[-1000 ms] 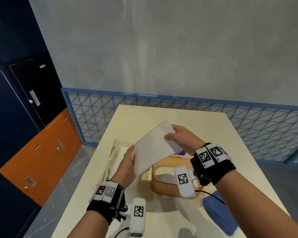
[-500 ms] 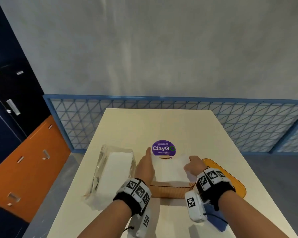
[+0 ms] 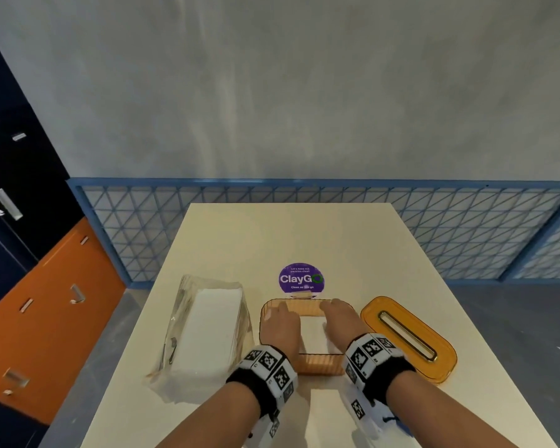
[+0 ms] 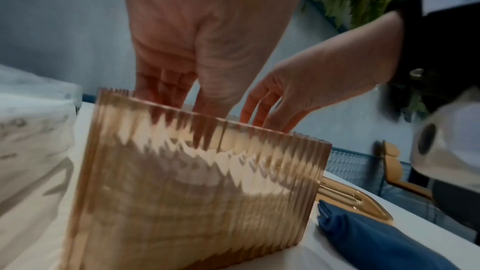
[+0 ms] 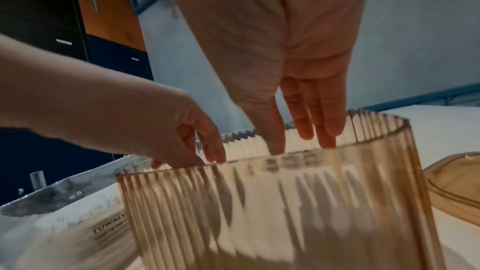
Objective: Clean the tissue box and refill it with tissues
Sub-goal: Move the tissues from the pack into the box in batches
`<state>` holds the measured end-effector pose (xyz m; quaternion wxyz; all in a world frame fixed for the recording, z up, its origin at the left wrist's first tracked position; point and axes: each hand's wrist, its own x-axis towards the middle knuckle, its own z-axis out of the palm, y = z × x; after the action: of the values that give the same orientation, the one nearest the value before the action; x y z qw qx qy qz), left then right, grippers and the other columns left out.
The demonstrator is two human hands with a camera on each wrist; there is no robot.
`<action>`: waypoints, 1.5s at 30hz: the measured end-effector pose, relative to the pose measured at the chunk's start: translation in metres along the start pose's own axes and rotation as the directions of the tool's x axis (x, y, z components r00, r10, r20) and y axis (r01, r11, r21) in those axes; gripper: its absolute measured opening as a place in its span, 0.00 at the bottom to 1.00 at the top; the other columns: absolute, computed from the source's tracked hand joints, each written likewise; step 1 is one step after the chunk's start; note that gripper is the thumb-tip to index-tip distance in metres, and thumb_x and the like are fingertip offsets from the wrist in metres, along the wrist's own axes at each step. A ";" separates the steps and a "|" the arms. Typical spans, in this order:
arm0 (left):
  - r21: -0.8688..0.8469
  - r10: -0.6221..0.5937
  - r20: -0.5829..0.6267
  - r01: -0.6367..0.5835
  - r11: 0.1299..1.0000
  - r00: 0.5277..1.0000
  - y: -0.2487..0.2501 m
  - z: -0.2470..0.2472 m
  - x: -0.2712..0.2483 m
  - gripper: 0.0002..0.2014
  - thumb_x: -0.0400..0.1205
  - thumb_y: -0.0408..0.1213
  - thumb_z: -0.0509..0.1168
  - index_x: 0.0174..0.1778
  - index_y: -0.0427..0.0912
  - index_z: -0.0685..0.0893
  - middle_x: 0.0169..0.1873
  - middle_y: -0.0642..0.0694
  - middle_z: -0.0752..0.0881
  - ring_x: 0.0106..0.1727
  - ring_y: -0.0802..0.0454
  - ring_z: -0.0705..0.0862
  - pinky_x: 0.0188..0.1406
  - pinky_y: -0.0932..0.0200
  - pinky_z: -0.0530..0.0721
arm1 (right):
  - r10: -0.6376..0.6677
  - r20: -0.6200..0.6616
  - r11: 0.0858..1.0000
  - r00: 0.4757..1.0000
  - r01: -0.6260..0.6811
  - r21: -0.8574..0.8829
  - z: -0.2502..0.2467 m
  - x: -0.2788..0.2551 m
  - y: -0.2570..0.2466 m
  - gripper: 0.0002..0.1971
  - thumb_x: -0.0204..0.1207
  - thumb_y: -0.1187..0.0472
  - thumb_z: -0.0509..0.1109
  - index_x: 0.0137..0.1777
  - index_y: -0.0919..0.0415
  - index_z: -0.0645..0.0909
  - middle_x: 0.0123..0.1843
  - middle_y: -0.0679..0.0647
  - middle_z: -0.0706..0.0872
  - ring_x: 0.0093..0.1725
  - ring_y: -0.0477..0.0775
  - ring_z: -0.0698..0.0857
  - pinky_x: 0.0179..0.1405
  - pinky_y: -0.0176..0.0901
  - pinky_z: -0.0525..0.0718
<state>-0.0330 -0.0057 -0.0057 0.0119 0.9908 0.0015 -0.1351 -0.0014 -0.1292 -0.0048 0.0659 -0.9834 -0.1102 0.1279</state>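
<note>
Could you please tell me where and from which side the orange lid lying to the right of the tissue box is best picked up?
Probably grip the flat amber plastic lid with the slot by its long edges, coming from above. It lies flat on the cream table, right of the ribbed amber tissue box, with both long sides free; the slot offers no sure hold.

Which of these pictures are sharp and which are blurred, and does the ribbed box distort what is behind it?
Head view: mostly sharp, wide-angle bending at the edges. Left wrist view: motion blur smears the ribbed tissue box, and the left hand is soft. Right wrist view: clearer, yet the ribs break the white tissues behind them into streaks; the right hand looks dim.
</note>
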 end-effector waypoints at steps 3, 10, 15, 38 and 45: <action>-0.051 -0.047 0.175 0.057 0.997 0.984 0.000 0.006 0.015 0.20 0.80 0.37 0.66 0.67 0.35 0.77 0.68 0.37 0.74 0.71 0.41 0.74 0.69 0.51 0.77 | -0.007 0.205 1.000 0.979 0.012 -0.021 0.000 0.004 -0.003 0.26 0.77 0.66 0.69 0.74 0.60 0.69 0.72 0.60 0.73 0.71 0.61 0.76 0.69 0.49 0.76; -0.171 -0.009 0.295 0.062 0.983 0.955 -0.001 0.009 0.027 0.26 0.81 0.44 0.67 0.74 0.38 0.74 0.73 0.39 0.76 0.73 0.43 0.76 0.73 0.50 0.76 | -0.006 0.310 0.986 0.951 0.058 -0.157 0.005 0.009 -0.002 0.11 0.80 0.69 0.62 0.35 0.66 0.74 0.64 0.66 0.84 0.65 0.63 0.83 0.60 0.46 0.81; -0.416 -0.042 0.029 0.050 0.908 0.999 -0.008 -0.003 0.011 0.17 0.83 0.40 0.62 0.67 0.40 0.79 0.67 0.41 0.79 0.68 0.44 0.79 0.67 0.52 0.78 | -0.018 0.143 0.997 0.990 0.028 -0.066 0.002 0.010 0.003 0.14 0.81 0.68 0.60 0.64 0.65 0.78 0.66 0.62 0.82 0.66 0.61 0.81 0.63 0.48 0.79; -0.318 -0.514 -0.055 0.473 0.822 0.856 -0.094 0.033 0.003 0.17 0.88 0.44 0.50 0.69 0.43 0.72 0.70 0.45 0.69 0.72 0.45 0.68 0.66 0.47 0.72 | 0.108 0.158 0.960 0.981 -0.145 0.238 -0.009 -0.010 0.037 0.31 0.85 0.67 0.51 0.84 0.54 0.42 0.65 0.65 0.79 0.64 0.60 0.80 0.53 0.41 0.75; -0.254 -0.502 -0.031 0.479 0.840 0.864 -0.091 0.031 0.004 0.14 0.85 0.32 0.53 0.67 0.43 0.73 0.68 0.44 0.70 0.71 0.46 0.70 0.63 0.46 0.77 | 0.122 0.177 0.970 0.977 -0.155 0.187 -0.012 -0.014 0.033 0.32 0.85 0.66 0.53 0.84 0.54 0.42 0.65 0.64 0.80 0.63 0.58 0.81 0.53 0.42 0.78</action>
<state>-0.0380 0.0840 -0.0392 0.0953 0.9538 0.2720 -0.0845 -0.0046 -0.1652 0.0052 0.1459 -0.9632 -0.0325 0.2232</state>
